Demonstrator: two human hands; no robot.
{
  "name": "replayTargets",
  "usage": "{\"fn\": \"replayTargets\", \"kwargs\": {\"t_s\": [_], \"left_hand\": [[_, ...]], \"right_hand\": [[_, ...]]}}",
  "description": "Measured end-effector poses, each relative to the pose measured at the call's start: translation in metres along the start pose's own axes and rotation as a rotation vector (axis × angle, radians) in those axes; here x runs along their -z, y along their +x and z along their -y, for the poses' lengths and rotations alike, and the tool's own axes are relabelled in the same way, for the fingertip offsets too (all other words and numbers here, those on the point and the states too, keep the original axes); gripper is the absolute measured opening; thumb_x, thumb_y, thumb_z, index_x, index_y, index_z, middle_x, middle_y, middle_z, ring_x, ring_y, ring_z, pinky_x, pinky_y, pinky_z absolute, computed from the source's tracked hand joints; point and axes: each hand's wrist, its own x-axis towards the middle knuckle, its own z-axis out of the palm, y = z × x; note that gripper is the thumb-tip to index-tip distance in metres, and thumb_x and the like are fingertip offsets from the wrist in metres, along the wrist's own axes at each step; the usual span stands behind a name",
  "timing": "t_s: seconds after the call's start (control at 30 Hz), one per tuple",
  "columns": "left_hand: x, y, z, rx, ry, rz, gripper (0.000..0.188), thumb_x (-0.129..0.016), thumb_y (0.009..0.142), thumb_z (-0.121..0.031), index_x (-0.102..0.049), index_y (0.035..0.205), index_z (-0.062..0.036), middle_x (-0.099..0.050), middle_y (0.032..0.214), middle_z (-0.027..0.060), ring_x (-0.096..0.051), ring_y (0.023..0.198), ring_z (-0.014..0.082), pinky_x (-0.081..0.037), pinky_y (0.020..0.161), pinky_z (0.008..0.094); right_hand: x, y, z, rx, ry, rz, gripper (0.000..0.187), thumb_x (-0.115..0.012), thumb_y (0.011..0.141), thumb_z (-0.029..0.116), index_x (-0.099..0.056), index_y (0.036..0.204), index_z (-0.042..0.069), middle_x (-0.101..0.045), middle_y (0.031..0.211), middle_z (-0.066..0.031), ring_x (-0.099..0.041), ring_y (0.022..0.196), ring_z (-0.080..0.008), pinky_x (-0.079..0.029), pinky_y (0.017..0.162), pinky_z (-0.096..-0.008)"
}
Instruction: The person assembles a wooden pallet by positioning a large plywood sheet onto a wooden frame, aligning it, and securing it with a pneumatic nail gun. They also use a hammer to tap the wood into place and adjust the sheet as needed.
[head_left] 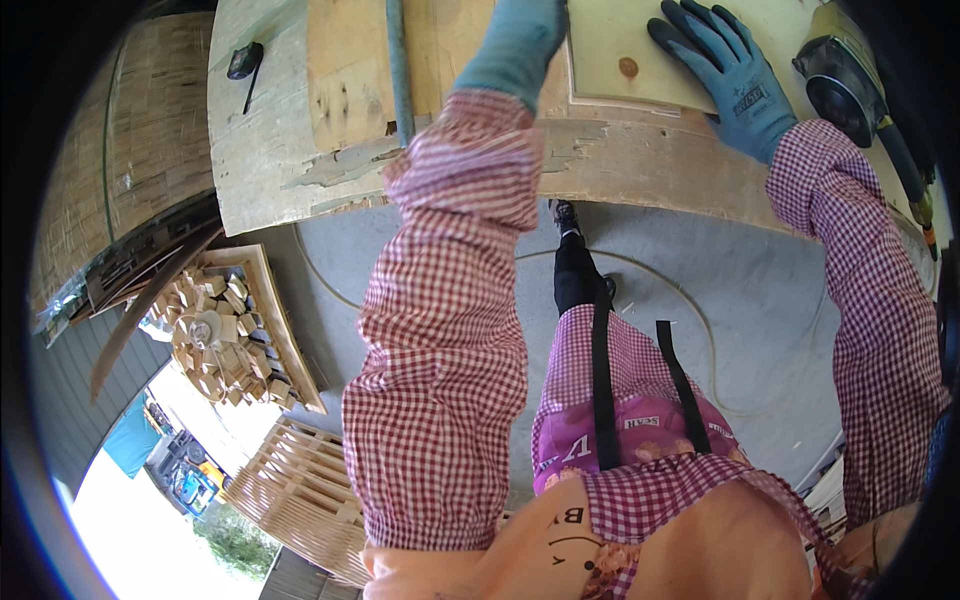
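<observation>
Pale wood panel (pixel 625 35) lies flat at top centre of frame, on worn workbench (pixel 650 150). Right hand (pixel 735 85), upper right, is palm down over it, gloved fingers loosely spread, gripping nothing. Left hand (pixel 515 45), top centre beside the panel's left edge, has its fingers cut off by the frame, so cannot tell if they hold anything. Power tool (pixel 845 95) sits far upper right, in neither visible grip; tape measure (pixel 243 62) lies upper left, no hand near it. Progress, my read: panel is already laid out on the bench, handling looks under way, not finished. Visible face shows a knot (pixel 628 67) but no clear tool marks; how much is left cannot be told
</observation>
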Motion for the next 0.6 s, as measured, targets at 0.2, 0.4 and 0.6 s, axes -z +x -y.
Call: {"fn": "replayTargets", "kwargs": {"t_s": [0.2, 0.4, 0.6], "left_hand": [[-0.013, -0.001, -0.006, 0.076, 0.102, 0.091, 0.057, -0.054, 0.084, -0.048, -0.054, 0.119, -0.0028, -0.060, 0.107, 0.0199, -0.054, 0.103, 0.0373, -0.041, 0.091, 0.0430], [-0.020, -0.041, -0.017, 0.018, -0.245, -0.061, 0.052, -0.045, 0.093, -0.047, -0.058, 0.088, 0.0023, -0.054, 0.066, 0.0027, -0.047, 0.058, 0.0116, -0.041, 0.056, 0.0278], [-0.013, -0.047, -0.026, 0.016, -0.071, -0.037, 0.058, -0.041, 0.093, -0.052, -0.058, 0.100, 0.0029, -0.060, 0.080, 0.0074, -0.053, 0.076, 0.0165, -0.044, 0.072, 0.0299]], "right_hand": [[-0.005, -0.002, -0.008, 0.008, 0.056, -0.079, 0.076, -0.061, 0.063, 0.015, -0.037, 0.135, 0.009, -0.035, 0.138, -0.0180, -0.033, 0.128, -0.0352, -0.020, 0.108, -0.0510], [-0.012, -0.003, -0.010, -0.004, -0.013, -0.040, 0.066, -0.055, 0.072, 0.020, -0.037, 0.135, 0.010, -0.034, 0.140, -0.0161, -0.031, 0.130, -0.0297, -0.018, 0.110, -0.0473], [-0.012, -0.002, -0.010, 0.005, -0.026, -0.069, 0.065, -0.053, 0.074, 0.020, -0.036, 0.136, 0.011, -0.034, 0.140, -0.0156, -0.030, 0.130, -0.0306, -0.019, 0.110, -0.0473]]}}
